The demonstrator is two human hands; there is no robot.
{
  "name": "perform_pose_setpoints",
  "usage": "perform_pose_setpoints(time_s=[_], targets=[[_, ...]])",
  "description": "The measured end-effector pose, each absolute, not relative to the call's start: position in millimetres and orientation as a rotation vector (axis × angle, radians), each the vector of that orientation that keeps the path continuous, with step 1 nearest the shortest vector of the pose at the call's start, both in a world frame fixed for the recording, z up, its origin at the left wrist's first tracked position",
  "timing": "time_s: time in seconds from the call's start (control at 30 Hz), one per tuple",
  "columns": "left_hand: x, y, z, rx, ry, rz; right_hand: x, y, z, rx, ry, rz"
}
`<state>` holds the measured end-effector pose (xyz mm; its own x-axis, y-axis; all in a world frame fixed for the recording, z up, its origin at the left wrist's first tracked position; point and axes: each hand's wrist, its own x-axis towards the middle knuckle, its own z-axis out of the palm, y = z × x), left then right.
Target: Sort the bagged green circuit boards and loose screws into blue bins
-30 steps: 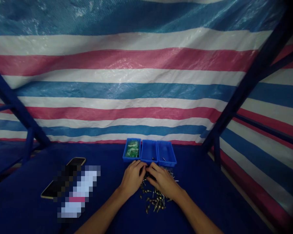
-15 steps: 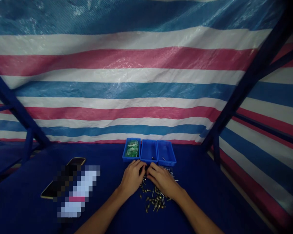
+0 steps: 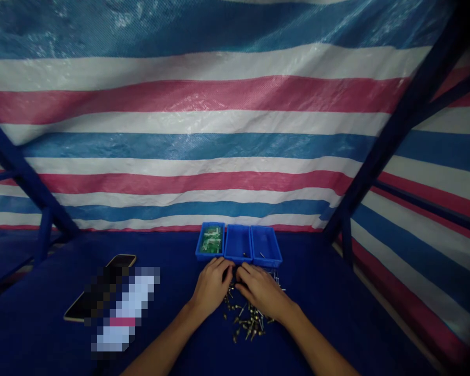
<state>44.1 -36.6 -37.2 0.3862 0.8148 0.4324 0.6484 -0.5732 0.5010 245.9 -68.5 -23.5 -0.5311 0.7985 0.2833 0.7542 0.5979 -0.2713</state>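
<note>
My left hand and my right hand rest close together on the blue table, just in front of three blue bins. The fingers of both are bent inward towards each other, and whatever they pinch is too small or hidden to make out. Between and below the hands lies a loose pile of small brass and silver metal pieces, perhaps screws or pins. Thin silver pins stick out beyond my right hand.
The left bin holds green circuit-board-like pieces. One small piece lies in the middle bin and one pin in the right bin. A phone lies at left beside a blurred white item. Striped sheeting hangs behind.
Both hands stay in nearly the same place with only slight finger movement. The fingertips of the right hand have shifted a little. The view has moved very slightly.
</note>
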Motion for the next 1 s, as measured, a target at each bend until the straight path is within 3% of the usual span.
perform_pose_setpoints(time_s=[1.0], targets=[[44, -39, -35, 2.44, 1.311, 0.92, 249, -67, -19, -1.067, -2.153, 0.301]])
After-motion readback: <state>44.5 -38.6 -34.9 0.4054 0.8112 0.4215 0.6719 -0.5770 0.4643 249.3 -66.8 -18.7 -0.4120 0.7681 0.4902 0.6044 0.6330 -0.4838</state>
